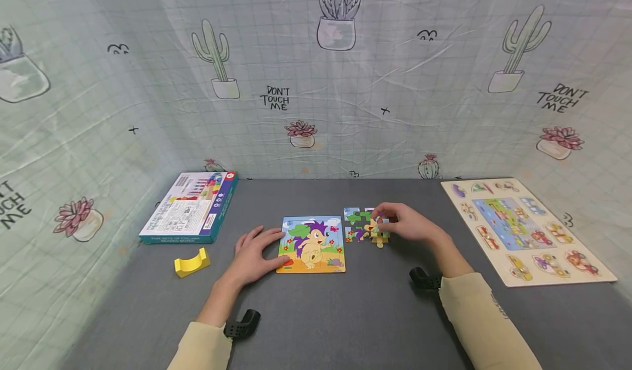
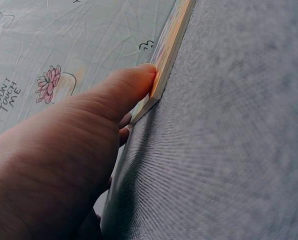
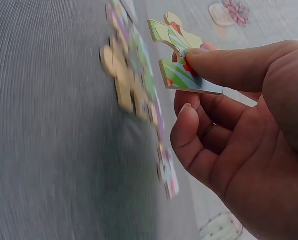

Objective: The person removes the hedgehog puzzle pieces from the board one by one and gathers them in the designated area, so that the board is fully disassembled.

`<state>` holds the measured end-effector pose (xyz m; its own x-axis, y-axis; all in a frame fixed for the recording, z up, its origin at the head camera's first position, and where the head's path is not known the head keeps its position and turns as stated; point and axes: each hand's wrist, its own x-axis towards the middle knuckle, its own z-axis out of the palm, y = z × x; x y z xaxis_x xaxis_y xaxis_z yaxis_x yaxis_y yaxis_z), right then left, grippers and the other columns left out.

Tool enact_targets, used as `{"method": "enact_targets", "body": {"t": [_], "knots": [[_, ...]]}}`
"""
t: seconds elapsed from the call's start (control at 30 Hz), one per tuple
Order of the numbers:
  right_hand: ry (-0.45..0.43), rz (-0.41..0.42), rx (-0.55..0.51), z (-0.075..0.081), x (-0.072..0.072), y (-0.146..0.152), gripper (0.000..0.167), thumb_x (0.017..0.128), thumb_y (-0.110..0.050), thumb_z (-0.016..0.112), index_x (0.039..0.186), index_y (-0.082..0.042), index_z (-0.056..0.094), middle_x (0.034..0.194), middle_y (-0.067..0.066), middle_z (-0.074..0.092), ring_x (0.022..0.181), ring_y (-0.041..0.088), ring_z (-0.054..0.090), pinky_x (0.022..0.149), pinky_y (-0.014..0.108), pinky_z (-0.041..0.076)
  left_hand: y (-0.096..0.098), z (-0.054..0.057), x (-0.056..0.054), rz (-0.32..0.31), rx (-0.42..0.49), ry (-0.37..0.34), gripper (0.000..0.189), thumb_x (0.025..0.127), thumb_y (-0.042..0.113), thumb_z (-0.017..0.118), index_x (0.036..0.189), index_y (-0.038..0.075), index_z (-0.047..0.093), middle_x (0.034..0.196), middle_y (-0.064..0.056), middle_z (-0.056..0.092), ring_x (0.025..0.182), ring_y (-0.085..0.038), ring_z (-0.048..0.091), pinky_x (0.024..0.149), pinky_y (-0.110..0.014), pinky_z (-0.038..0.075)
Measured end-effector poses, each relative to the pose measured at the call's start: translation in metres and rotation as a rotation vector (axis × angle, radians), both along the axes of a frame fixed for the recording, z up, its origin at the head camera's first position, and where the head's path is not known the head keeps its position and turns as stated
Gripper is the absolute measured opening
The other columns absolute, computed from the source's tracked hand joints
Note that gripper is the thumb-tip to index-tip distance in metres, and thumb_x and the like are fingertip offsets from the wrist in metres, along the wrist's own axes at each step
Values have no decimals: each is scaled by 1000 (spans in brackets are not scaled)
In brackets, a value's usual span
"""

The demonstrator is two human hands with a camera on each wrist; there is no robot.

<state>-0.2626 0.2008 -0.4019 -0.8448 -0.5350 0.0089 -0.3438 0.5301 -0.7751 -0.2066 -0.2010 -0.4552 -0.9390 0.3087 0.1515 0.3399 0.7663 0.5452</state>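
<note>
A square hedgehog puzzle board [image 1: 312, 245] lies flat at the middle of the table. My left hand [image 1: 253, 257] rests against its left side, thumb on the lower left corner and index finger near the upper left. The left wrist view shows the thumb pressing the edge of the board [image 2: 170, 50]. To the right of the board, my right hand [image 1: 415, 224] pinches a jigsaw piece [image 3: 178, 76] with green, cream and red print between thumb and fingers. That piece is raised above a cluster of puzzle pieces [image 1: 353, 216], partly hidden by the fingers.
At the left stands a flat teal-edged box [image 1: 187, 205], with a yellow arched block [image 1: 192, 263] in front of it. A large wooden picture puzzle board [image 1: 498, 260] lies at the right. A patterned cloth [image 1: 316, 101] hangs behind the table.
</note>
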Motion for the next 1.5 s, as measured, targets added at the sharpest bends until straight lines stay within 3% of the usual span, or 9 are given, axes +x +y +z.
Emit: {"method": "enact_targets", "body": {"t": [0.5,1.13,1.33,1.5], "knots": [[16,-10,53,-9,1,45,18,96,-3,65,114,2,64,97,6,65,84,21,56,72,33,47,1,1,-1,-4,0,-3,63,87,44,78,141,17,62,150,-4,51,147,-40,23,113,-65,6],[76,-145,182,-22,4,46,20,96,-7,66,116,-4,68,107,11,65,86,23,51,76,41,43,3,-1,1,2,10,-12,64,87,45,77,141,16,61,149,-6,51,147,-41,23,113,-65,6],[125,-109,193,-23,4,45,22,95,-6,68,116,-1,69,112,17,64,94,28,55,85,51,47,1,0,1,11,3,-16,64,87,46,77,141,16,61,150,-6,51,147,-41,23,113,-65,6],[141,-72,176,-25,2,45,21,94,-6,69,114,0,69,109,13,65,92,25,52,82,46,46,1,1,0,10,4,-16,64,87,45,77,142,16,61,150,-6,51,147,-41,23,112,-66,6]]}}
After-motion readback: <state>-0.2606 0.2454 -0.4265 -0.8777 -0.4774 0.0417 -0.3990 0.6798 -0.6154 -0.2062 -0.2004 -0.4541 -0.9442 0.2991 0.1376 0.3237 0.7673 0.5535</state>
